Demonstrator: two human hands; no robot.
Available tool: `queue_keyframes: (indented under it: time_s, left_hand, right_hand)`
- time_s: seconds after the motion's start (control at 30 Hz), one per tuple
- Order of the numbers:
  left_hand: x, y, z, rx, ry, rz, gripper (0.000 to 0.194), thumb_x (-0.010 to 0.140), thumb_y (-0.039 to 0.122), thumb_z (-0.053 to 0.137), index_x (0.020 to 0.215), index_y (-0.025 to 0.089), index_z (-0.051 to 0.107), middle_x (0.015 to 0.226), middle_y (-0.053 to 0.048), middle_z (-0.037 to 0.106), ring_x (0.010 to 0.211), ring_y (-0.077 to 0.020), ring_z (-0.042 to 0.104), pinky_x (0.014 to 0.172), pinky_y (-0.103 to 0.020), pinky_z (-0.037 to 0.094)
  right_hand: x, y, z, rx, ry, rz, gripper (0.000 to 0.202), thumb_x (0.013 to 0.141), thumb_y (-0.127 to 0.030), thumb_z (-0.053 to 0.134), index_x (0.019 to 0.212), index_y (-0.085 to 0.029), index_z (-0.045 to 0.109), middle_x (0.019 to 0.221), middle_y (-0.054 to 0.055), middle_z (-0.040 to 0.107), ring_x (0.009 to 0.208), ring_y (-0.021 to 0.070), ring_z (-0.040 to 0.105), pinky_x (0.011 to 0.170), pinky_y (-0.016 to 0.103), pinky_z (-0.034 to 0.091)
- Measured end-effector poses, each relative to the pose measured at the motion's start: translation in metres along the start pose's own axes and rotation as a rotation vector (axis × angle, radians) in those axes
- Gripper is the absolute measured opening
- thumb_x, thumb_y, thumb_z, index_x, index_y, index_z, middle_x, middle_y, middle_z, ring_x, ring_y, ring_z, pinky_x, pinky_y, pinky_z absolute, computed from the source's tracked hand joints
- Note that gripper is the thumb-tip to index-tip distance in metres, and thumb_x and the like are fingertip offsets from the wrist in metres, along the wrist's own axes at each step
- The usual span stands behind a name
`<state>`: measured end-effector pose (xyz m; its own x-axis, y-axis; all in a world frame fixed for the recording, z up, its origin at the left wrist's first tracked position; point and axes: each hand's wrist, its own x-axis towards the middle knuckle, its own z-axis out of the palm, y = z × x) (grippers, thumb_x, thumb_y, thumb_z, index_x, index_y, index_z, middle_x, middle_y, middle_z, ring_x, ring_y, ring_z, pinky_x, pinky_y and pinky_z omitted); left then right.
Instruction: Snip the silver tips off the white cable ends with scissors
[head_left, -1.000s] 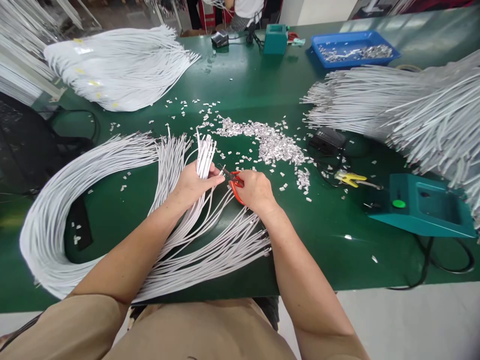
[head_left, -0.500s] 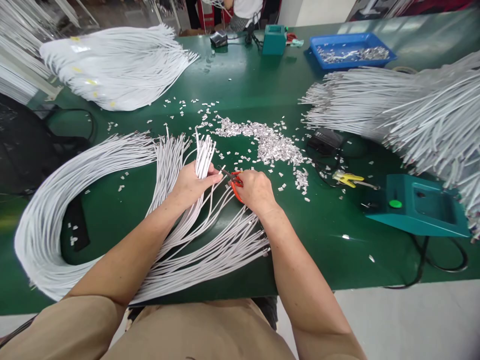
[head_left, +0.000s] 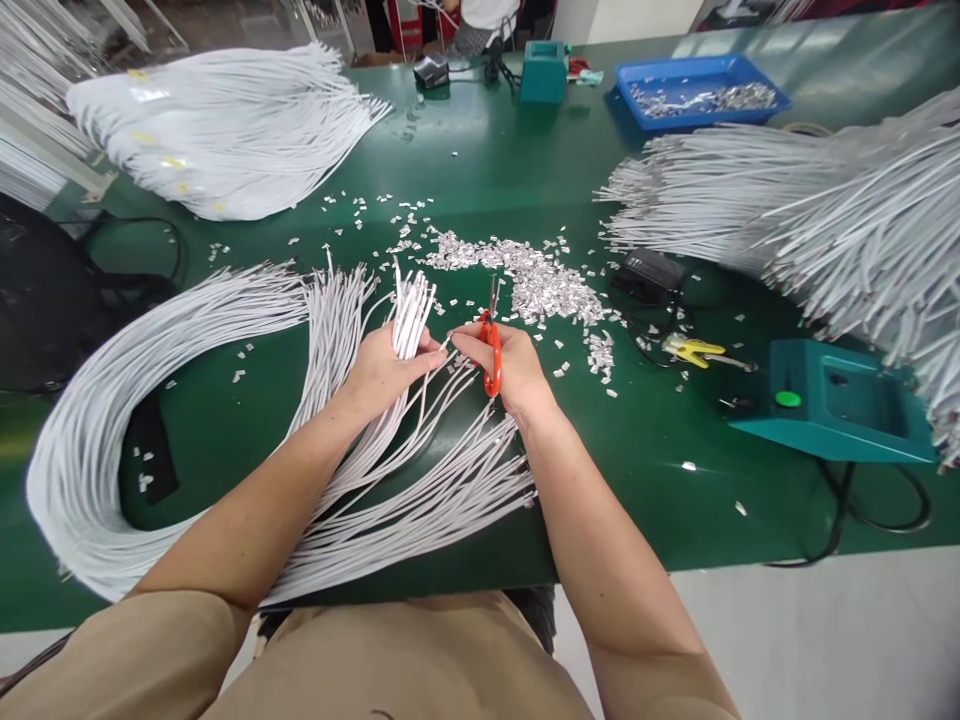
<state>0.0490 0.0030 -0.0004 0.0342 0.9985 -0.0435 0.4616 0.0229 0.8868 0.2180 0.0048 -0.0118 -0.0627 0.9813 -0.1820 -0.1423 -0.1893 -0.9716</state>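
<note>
My left hand (head_left: 386,365) is closed around a bunch of white cables (head_left: 411,310), their cut ends pointing up. Red-handled scissors (head_left: 492,355) rest in my right hand (head_left: 514,370), blades pointing away from me. The thumb and forefinger of that hand pinch at the tip of a single cable, right beside my left thumb. More white cables (head_left: 420,520) lie fanned out below my hands, and a long curved bundle (head_left: 82,440) sweeps round to the left. Beyond my hands is a scattered pile of small silvery-white pieces (head_left: 547,285).
A teal machine with a green button (head_left: 787,400) stands at the right, near yellow-handled pliers (head_left: 694,350). Large cable bundles (head_left: 720,195) lie at the right and back left (head_left: 217,130). A blue tray (head_left: 701,115) sits at the back. A black bag (head_left: 45,300) is at left.
The scissors have swung from pointing at the cable by my left thumb to pointing away. My right fingers have come to the cable's tip; my left hand keeps its hold.
</note>
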Motion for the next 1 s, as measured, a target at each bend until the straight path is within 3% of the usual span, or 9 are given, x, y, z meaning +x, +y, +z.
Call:
queue_keyframes:
  time_s: [0.27, 0.53, 0.8, 1.0]
  left_hand:
    - [-0.001, -0.001, 0.002, 0.072, 0.005, 0.015, 0.023, 0.065, 0.034, 0.075, 0.079, 0.019, 0.064, 0.08, -0.001, 0.072, 0.075, -0.0181, 0.066, 0.073, -0.031, 0.052]
    - [-0.003, -0.001, 0.004, 0.035, 0.023, 0.012, 0.023, 0.066, 0.033, 0.076, 0.079, 0.018, 0.064, 0.079, -0.001, 0.07, 0.074, -0.0179, 0.064, 0.073, -0.031, 0.05]
    - [-0.002, -0.002, 0.005, -0.347, -0.084, -0.107, 0.031, 0.063, 0.031, 0.08, 0.081, 0.017, 0.059, 0.076, 0.0, 0.068, 0.076, -0.0175, 0.066, 0.078, -0.034, 0.051]
    - [-0.002, -0.004, 0.008, -0.333, 0.021, -0.054, 0.031, 0.061, 0.03, 0.079, 0.078, 0.019, 0.055, 0.078, 0.001, 0.066, 0.074, -0.0152, 0.062, 0.078, -0.032, 0.051]
  right_hand:
    - [0.001, 0.005, 0.007, 0.121, 0.037, 0.027, 0.013, 0.062, -0.03, 0.074, 0.069, -0.018, 0.072, 0.068, -0.002, 0.064, 0.065, 0.0106, 0.053, 0.069, 0.027, 0.043]
    - [0.002, 0.013, 0.016, 0.267, 0.077, 0.077, 0.015, 0.06, -0.031, 0.073, 0.064, -0.018, 0.066, 0.054, -0.006, 0.05, 0.054, 0.0089, 0.043, 0.057, 0.026, 0.037]
    - [0.0, 0.016, 0.019, 0.322, 0.087, 0.038, 0.014, 0.061, -0.029, 0.072, 0.065, -0.018, 0.064, 0.059, -0.005, 0.052, 0.058, 0.01, 0.045, 0.06, 0.027, 0.038]
    - [-0.003, 0.02, 0.027, 0.322, 0.128, 0.033, 0.016, 0.063, -0.031, 0.07, 0.064, -0.019, 0.061, 0.058, -0.005, 0.049, 0.058, 0.0113, 0.044, 0.062, 0.029, 0.04]
